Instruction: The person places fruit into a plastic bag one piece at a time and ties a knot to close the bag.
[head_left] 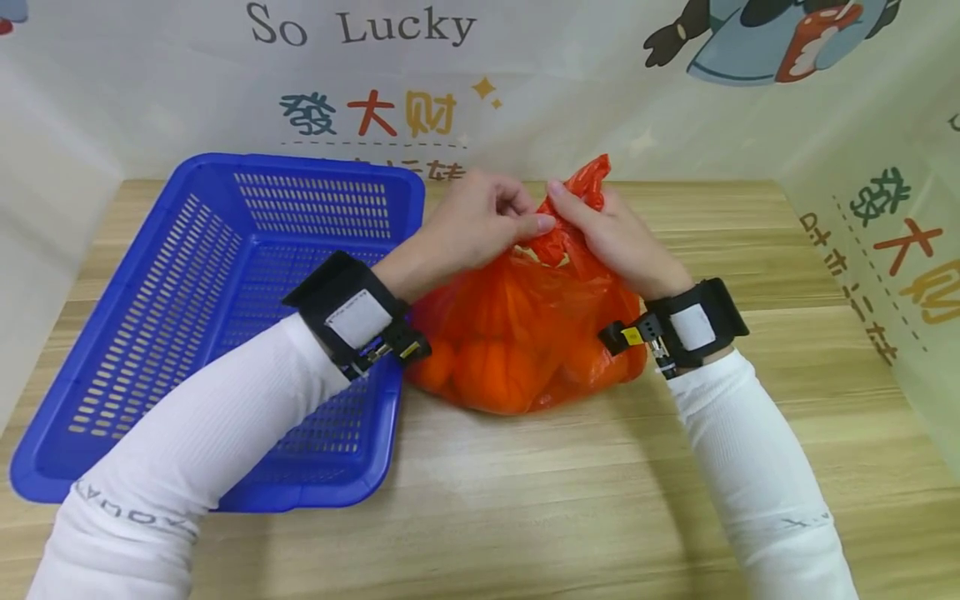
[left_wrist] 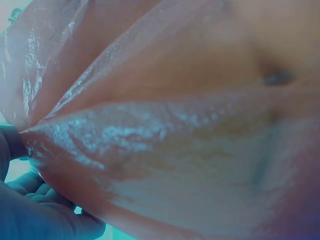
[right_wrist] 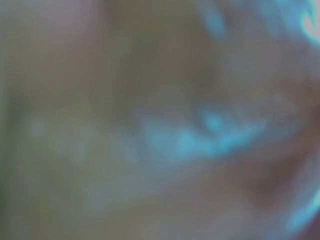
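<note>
A thin red plastic bag [head_left: 517, 325] stands on the table, with several round orange fruits showing through it; their exact kind is blurred by the plastic. Its gathered neck rises between both hands. My left hand [head_left: 480, 218] pinches the plastic at the left of the neck between thumb and finger. On the other side, my right hand [head_left: 626, 242] grips the neck, its thumb across the front and a twisted end sticking up above. In the left wrist view, stretched plastic [left_wrist: 150, 130] fills most of the picture, beside the left hand [left_wrist: 45, 210]. The right wrist view is too blurred to read.
A blue slotted plastic basket [head_left: 390, 400] stands at the left, close against the bag, with the left forearm over it. Wood-grain table [head_left: 525, 500] shows in front and to the right. A printed cloth [head_left: 570, 108] hangs behind and along the sides.
</note>
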